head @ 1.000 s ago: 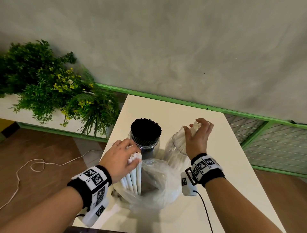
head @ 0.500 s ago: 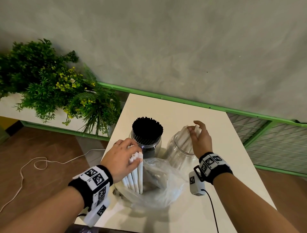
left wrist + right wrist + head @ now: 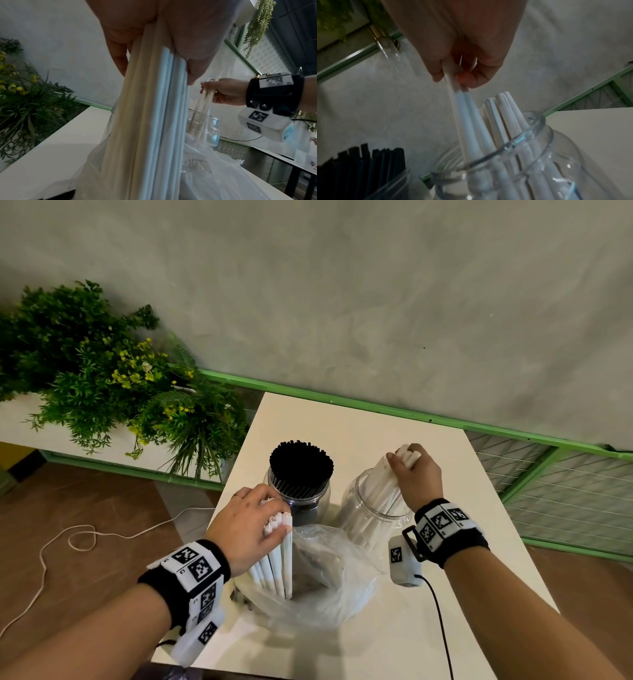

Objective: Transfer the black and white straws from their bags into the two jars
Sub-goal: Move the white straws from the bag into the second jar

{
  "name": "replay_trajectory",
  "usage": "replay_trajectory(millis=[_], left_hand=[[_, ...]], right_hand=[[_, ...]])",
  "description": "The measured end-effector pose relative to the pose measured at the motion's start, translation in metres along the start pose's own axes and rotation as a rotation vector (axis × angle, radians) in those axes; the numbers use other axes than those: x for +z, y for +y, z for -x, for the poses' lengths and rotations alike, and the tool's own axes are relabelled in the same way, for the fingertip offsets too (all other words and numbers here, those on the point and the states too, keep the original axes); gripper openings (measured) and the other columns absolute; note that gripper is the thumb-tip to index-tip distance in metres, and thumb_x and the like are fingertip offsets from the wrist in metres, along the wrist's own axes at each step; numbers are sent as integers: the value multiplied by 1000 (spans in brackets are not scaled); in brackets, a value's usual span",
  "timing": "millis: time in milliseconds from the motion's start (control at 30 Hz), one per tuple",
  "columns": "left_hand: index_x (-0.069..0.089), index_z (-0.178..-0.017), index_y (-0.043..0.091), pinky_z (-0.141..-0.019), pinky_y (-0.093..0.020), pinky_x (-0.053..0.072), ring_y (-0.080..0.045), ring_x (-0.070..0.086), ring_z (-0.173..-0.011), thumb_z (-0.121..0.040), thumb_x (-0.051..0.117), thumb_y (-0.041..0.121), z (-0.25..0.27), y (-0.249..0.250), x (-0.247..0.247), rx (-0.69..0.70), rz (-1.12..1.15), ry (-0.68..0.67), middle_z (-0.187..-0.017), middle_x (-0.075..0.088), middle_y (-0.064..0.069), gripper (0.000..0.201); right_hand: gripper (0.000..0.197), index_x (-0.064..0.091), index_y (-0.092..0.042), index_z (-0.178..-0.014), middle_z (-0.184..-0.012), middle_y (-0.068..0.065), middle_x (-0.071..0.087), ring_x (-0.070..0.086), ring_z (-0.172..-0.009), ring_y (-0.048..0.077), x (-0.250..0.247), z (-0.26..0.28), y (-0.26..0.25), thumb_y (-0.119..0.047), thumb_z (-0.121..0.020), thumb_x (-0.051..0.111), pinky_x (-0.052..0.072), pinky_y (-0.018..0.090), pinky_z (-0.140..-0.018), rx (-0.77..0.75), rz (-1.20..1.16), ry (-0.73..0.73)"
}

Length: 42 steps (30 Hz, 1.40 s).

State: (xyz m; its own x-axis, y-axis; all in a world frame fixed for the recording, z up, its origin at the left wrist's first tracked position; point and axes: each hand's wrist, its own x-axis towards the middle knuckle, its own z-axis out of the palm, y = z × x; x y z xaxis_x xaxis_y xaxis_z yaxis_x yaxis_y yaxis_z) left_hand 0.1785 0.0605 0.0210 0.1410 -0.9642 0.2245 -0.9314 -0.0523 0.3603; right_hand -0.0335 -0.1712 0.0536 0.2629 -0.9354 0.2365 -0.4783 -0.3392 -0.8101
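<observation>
A person's right hand (image 3: 416, 474), fingers pinching a few white straws (image 3: 467, 121), is lowering them into the clear jar (image 3: 356, 508), ideally steeply past the rim, while the left hand (image 3: 246, 529) is gripping the bagged bundle (image 3: 277, 563).

The plastic bag (image 3: 318, 587) hides the lower ends of its white straws (image 3: 277, 556).

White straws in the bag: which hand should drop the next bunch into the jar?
Probably the right hand. It hovers over the clear jar, lowering a few white straws in. The left hand grips the bundle standing in the plastic bag.
</observation>
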Motion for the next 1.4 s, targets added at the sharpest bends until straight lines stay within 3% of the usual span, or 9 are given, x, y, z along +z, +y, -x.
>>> replay_trajectory(millis=[200,367,667,800,933,1067,1167,1300,1400], left_hand=[[62,-104,27,-82,-32,41,-18,50,-91,-84,39,53,3,1,-1,-3,5,-6,-109,53,6,40],[62,-105,26,-85,-31,39,-18,50,-93,-84,38,54,4,0,-3,-7,6,-13,-110,53,5,41],[61,-106,28,-86,-28,37,-17,49,-94,-83,36,55,2,-1,-2,-20,5,-34,-111,51,7,44],[62,-107,28,-88,-25,34,-17,49,-95,-83,35,56,1,-1,-2,-21,-2,-32,-110,51,8,45],[62,-107,27,-87,-24,32,-17,49,-95,-82,34,56,1,0,-3,-21,-3,-37,-110,51,8,47],[62,-106,28,-86,-22,30,-16,49,-95,-82,34,56,3,0,-6,-20,2,-38,-111,51,8,46],[62,-107,28,-85,-20,28,-16,48,-94,-82,34,56,3,-1,-6,-14,1,-37,-111,51,8,47],[62,-105,27,-84,-20,26,-16,49,-93,-83,36,55,3,-2,-5,-11,10,-27,-109,51,7,44],[62,-104,27,-82,-19,25,-16,50,-91,-84,38,54,3,-3,-3,1,5,-10,-108,52,7,41]], right_hand=[[36,59,-9,-111,-102,0,50,49,-90,16,11,7,15,-16,-80,75,34,20,-78,-96,186,-76],[24,56,-8,-99,-99,0,47,48,-77,20,1,11,26,-25,-86,69,34,27,-67,-183,322,-19],[18,59,-15,-86,-84,0,55,60,-67,25,-13,10,15,-7,-80,74,48,32,-67,-217,183,-96],[24,59,-16,-106,-91,-3,60,57,-73,14,-6,5,-4,-6,-85,67,42,21,-69,-218,208,-130],[32,64,-14,-111,-104,4,63,53,-96,22,0,-3,0,-21,-82,74,39,27,-80,-331,428,-198],[39,65,-9,-115,-117,11,56,52,-104,32,0,-6,13,-9,-78,76,42,35,-90,-306,526,-292],[22,68,-5,-102,-101,10,58,58,-83,26,-3,-6,16,-1,-80,70,49,37,-82,-270,438,-228],[11,71,-6,-91,-90,1,59,54,-69,11,-17,-9,8,0,-84,65,39,3,-69,-289,318,-77],[12,70,-6,-91,-90,6,63,58,-73,15,-26,-11,1,1,-84,65,41,10,-71,-308,205,59]])
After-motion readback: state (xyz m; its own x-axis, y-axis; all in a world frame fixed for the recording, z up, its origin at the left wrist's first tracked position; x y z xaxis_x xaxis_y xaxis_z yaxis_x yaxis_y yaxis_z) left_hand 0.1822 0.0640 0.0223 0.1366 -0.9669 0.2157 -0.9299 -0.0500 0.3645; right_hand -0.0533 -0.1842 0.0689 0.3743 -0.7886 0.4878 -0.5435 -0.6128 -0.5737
